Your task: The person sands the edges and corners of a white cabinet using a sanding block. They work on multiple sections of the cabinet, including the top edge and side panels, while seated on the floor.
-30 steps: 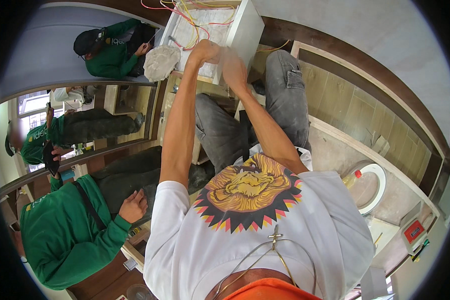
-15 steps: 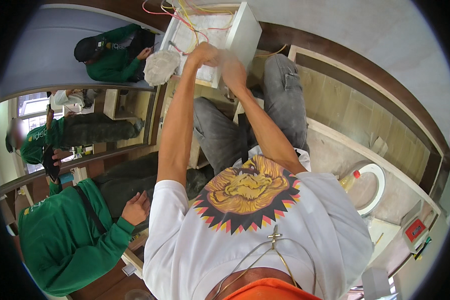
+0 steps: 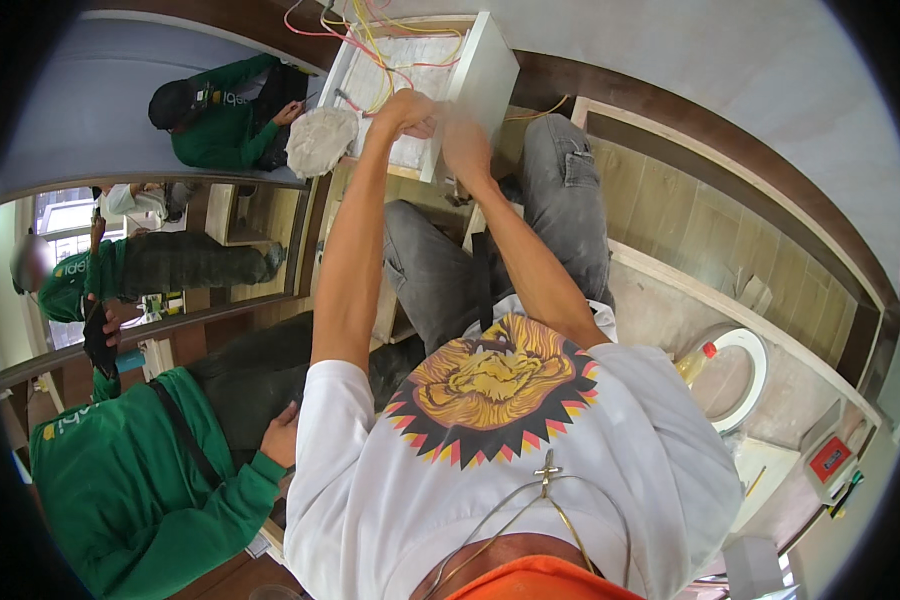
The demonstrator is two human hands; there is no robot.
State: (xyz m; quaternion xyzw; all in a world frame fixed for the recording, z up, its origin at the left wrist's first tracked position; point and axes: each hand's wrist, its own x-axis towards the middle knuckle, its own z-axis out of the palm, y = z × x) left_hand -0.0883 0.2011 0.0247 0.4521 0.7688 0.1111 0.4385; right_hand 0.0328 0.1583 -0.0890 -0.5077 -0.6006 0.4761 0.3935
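Observation:
Both of my arms reach forward to a white open box point(image 3: 488, 85) with a whitish inside. Over its near part, my left hand point(image 3: 407, 112) is closed with its fingers curled; anything inside it is hidden. My right hand point(image 3: 466, 150) is at the box's near right wall, close beside the left one. It is smeared by motion, so its fingers and whatever they hold cannot be made out. Red and yellow wires point(image 3: 380, 62) run into the box just beyond my left hand. A pale bundled cloth point(image 3: 322, 142) sits at the box's left side.
A person in green point(image 3: 150, 480) is close on my left; another person point(image 3: 225, 115) is at the far left. To the right lie a wooden frame point(image 3: 740, 290), a white ring point(image 3: 755, 385), a bottle with a red cap point(image 3: 692, 362) and a red-and-grey device point(image 3: 830, 458).
My hands stay at the box's near right part, the right one blurred in both frames. The person in green on my left has shifted a hand slightly toward my sleeve.

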